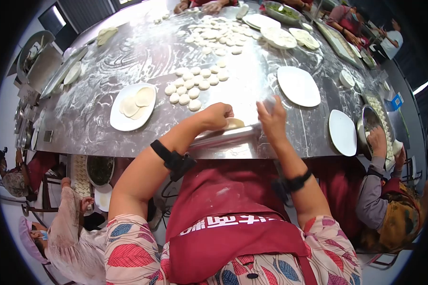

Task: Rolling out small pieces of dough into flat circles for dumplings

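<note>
My left hand (217,116) is closed at the near edge of the steel table, its fingertips pinching a thin round dough wrapper (234,123). To its right my right hand (273,118) is raised a little above the tabletop, fingers stretched apart and slightly blurred. A shiny metal strip (228,135) lies just below the wrapper; whether it is a separate bar cannot be made out. Beyond my left hand sits a cluster of small round dough pieces (194,83). On the left, a white plate (119,122) carries several flat wrappers (137,102).
Two white plates (298,85) (342,133) lie on the right. More dough pieces (218,33) are scattered at the back of the floury steel table (95,66). A person at right works beside a metal bowl (361,130); another person (64,228) sits at lower left.
</note>
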A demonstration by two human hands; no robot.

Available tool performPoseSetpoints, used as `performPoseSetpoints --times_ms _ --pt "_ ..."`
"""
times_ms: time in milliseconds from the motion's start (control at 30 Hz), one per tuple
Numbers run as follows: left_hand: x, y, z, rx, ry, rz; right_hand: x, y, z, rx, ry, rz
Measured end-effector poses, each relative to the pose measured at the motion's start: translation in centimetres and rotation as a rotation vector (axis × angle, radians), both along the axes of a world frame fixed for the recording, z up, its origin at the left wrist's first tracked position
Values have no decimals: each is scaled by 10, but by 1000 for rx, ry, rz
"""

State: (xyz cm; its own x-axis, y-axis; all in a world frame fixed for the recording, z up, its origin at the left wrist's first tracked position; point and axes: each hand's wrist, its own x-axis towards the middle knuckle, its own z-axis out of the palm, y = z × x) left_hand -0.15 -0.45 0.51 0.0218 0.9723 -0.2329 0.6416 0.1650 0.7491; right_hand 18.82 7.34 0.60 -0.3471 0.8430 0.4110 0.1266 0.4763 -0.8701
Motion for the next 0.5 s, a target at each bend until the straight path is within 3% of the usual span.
performPoseSetpoints --times_ms 67,233,367,433,500 --pt "8 6 5 103 145 16 -26 21 -5 115 -34 -41" --pt "10 8 8 27 195 -92 10 -10 3 -41 -13 -23" --pt "5 -4 2 47 57 39 36 -32 -6 -101 8 -10" --pt "6 -6 1 63 -11 15 14 -15 -5 -45 -1 -15" --pt "9 1 2 94 112 46 -14 13 -4 38 -21 -25"
